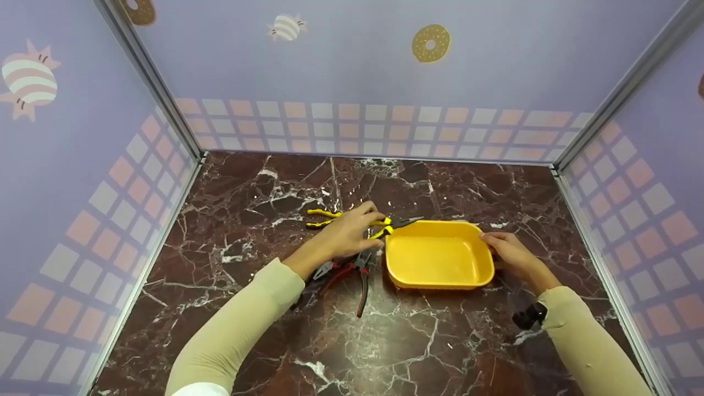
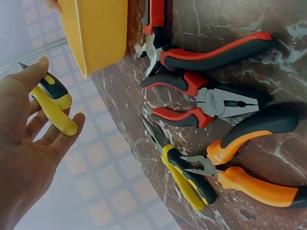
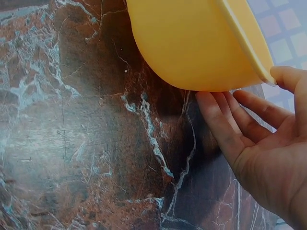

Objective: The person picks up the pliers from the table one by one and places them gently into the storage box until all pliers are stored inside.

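My left hand (image 1: 347,234) pinches needle-nose pliers (image 2: 56,109) with yellow and black handles. Their dark tip reaches over the left rim of a yellow plastic tub (image 1: 440,285). At the tub's right end is my right hand (image 1: 514,256), thumb at the rim and fingers against the underside in the right wrist view. Below the left hand lie two pairs of red and black pliers (image 2: 207,101), orange and black pliers (image 2: 254,186) and another yellow and black pair (image 2: 184,178). The tub's inside shows bare in the head view.
The dark red marbled table (image 1: 379,352) has white veins. Purple panels (image 1: 357,71) with pink and white squares enclose it at the back and both sides, with metal strips at the corners. A black device (image 1: 529,316) sits at the right wrist.
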